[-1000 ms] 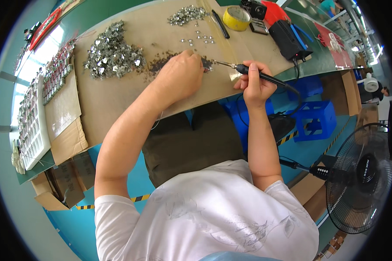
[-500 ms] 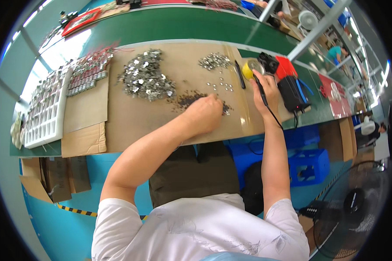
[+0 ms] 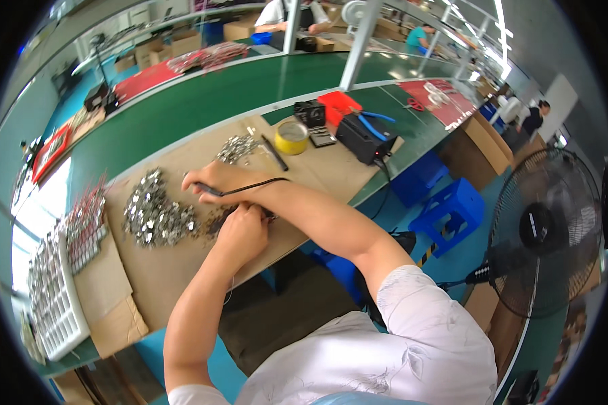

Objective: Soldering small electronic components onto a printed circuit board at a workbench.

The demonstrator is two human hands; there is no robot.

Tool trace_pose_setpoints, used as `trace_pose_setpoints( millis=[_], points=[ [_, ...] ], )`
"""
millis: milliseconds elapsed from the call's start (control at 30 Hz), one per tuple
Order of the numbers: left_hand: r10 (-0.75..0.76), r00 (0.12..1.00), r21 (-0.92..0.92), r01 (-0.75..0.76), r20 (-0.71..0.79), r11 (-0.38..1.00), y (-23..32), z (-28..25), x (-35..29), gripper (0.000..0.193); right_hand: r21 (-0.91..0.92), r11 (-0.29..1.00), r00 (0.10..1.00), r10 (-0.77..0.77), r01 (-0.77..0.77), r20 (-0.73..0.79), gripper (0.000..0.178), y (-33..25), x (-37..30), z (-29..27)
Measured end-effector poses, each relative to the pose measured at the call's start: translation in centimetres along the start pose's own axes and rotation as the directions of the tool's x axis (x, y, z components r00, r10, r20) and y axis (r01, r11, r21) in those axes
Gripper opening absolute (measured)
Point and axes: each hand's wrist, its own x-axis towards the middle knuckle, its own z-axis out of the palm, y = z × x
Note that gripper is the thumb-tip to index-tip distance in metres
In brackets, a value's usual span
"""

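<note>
My right hand (image 3: 217, 179) reaches in over the cardboard-covered work surface, closed around a black pen-shaped corded tool (image 3: 208, 190). The tool's cable runs back along my forearm. Just nearer to me, my left hand (image 3: 244, 233) is a closed fist resting beside a scatter of small dark parts (image 3: 214, 224); whatever its fingers hold is hidden. Left of both hands lies a heap of silvery metal pieces (image 3: 157, 214). Beyond my right hand sits a smaller pile of shiny parts (image 3: 236, 148).
A black pen-like stick (image 3: 274, 154), a yellow tape roll (image 3: 291, 138) and a black box (image 3: 365, 137) with blue-handled pliers (image 3: 373, 126) lie to the right. At far left stands a white slotted tray (image 3: 67, 304). A fan (image 3: 537, 226) and blue stool (image 3: 449, 216) are at right.
My right hand has swung from beside the tape roll leftward, over to the left hand and the parts, carrying the tool. The whole view has turned toward the right.
</note>
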Motion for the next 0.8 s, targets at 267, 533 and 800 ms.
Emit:
trace_pose_setpoints(
  millis=[267, 533, 800],
  points=[
    [0.047, 0.998, -0.015, -0.048, -0.038, 0.999, -0.3, 0.1, -0.1, 0.015, -0.050, 0.998, 1.000, -0.024, 0.023, -0.007, 0.032, 0.5, 0.8, 1.3],
    [0.037, 0.998, -0.029, -0.039, -0.045, 0.999, -0.1, 0.0, -0.2, 0.013, -0.085, 0.996, 0.907, -0.030, -0.006, -0.421, 0.026, -1.1, -4.6, -1.0],
    [0.048, 0.998, 0.020, -0.047, -0.039, 0.999, 0.2, -0.4, -0.2, 0.012, -0.005, 0.977, 0.756, 0.160, -0.211, -0.635, 0.030, -2.8, -14.5, -2.0]
  ],
)
